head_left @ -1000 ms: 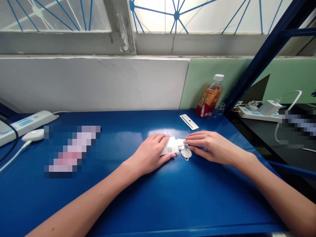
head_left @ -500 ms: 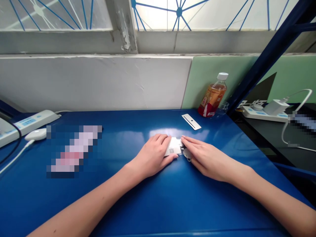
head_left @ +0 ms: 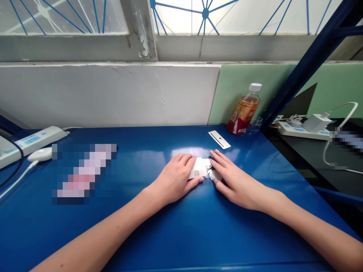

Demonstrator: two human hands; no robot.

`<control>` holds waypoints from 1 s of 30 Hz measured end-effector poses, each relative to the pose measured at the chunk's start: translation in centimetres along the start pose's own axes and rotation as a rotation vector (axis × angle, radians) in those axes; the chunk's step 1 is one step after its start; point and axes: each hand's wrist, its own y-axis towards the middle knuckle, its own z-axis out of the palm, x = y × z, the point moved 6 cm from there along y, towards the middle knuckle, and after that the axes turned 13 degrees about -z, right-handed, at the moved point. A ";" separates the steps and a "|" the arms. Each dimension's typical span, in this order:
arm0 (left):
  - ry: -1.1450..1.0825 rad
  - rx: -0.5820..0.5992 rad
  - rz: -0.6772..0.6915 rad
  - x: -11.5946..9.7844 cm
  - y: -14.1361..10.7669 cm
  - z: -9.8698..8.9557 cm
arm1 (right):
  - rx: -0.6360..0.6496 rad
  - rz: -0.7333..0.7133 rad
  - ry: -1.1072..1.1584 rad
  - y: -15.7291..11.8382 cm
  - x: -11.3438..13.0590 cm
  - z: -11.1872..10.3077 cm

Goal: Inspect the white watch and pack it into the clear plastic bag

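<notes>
A small white packet (head_left: 200, 168) with a printed square lies on the blue table (head_left: 181, 234). My left hand (head_left: 178, 176) grips its left side, fingers along the far edge and thumb along the near edge. Beside the packet's right end is a small round silvery-grey object (head_left: 215, 175), partly covered by my right hand (head_left: 233, 178). The fingers of that hand are spread, with fingertips at the packet's right end and the thumb by the round object. What lies beneath its palm is hidden.
A white card (head_left: 219, 139) lies beyond my hands, with a bottle (head_left: 244, 109) behind it. On the left are a blurred-out flat object (head_left: 87, 170), a white charger (head_left: 41, 154) and a power strip (head_left: 45, 135). A blue slanted post (head_left: 306, 68) rises at right.
The fingers of my right hand have spread apart and shifted slightly, showing more of the round object. My left hand and the packet have stayed in place.
</notes>
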 end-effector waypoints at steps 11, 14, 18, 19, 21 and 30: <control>-0.025 -0.024 0.013 0.1 0.0 0.2 | 0.036 0.020 0.203 -0.1 -0.2 0.1; 0.004 -0.011 0.013 0.1 0.0 0.5 | 0.092 0.001 0.144 0.0 -0.4 0.3; 0.050 0.005 0.024 0.0 0.1 0.9 | 0.153 -0.053 0.053 0.0 -0.1 0.4; 0.059 0.009 0.028 0.1 0.0 0.9 | 0.167 -0.058 0.042 0.0 -0.1 0.5; 0.069 0.019 0.036 0.1 0.0 1.0 | 0.189 -0.064 0.027 0.0 -0.1 0.6; 0.065 0.059 0.031 0.2 -0.2 1.0 | 0.181 -0.052 0.053 0.0 -0.1 0.8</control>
